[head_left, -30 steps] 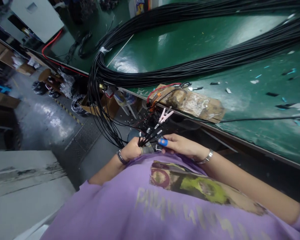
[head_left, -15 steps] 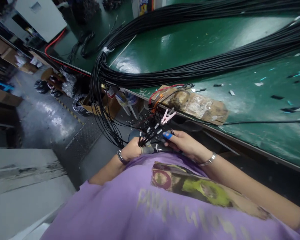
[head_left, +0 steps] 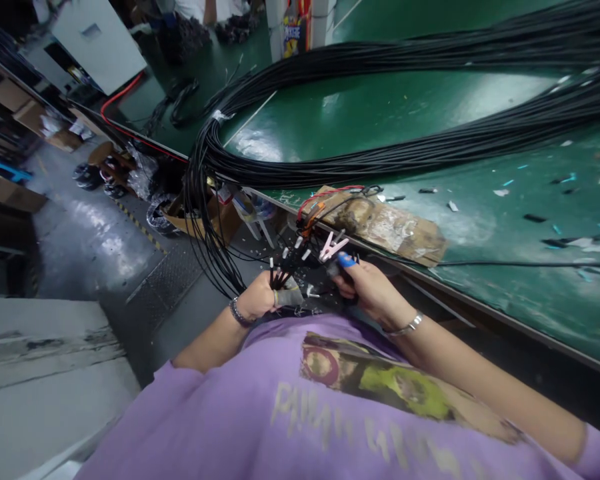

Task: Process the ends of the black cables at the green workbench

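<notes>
While in the head view the left hand (head_left: 256,295) is curled closed around several black wires (head_left: 289,265), their white-tipped ends fanned out on its far side, the right hand (head_left: 369,285) stands apart to the right, thumb and fingers nearly together; whether it grips anything, I cannot tell. A pink clip (head_left: 332,247) is just beside its thumb. Loose strands hang from the left bend of the coil (head_left: 330,172) on the table (head_left: 340,120). Several ends look gathered and tipped; how many remain is unclear.
</notes>
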Tool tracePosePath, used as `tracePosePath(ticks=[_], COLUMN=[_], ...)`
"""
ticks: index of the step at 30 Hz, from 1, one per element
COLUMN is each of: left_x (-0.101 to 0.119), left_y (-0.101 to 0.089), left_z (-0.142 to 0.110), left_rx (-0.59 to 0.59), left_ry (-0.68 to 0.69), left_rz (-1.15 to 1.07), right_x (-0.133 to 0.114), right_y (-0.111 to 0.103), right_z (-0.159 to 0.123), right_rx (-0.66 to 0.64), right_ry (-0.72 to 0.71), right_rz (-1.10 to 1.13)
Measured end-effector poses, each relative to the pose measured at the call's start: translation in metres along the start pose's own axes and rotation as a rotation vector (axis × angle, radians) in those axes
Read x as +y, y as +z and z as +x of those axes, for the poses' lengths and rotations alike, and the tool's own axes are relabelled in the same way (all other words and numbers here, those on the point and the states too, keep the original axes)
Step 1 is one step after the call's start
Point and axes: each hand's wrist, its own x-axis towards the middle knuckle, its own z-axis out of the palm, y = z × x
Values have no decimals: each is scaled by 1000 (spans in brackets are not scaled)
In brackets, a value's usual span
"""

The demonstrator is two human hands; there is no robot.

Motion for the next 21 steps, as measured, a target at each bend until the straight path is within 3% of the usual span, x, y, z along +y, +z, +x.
tracePosePath(ticks=[5, 10, 21], left_x=[13, 22, 21], left_y=[0, 6, 9], left_z=[18, 33, 46], left_rx=[53, 51, 1], left_ry=[82, 92, 59], left_rz=[-119, -196, -214], right_x=[-10, -17, -19], right_y=[-1, 5, 17], right_z=[9, 17, 18], right_rx=[-154, -96, 43], right_ry=[-34, -113, -54], right_rz=[85, 203, 382])
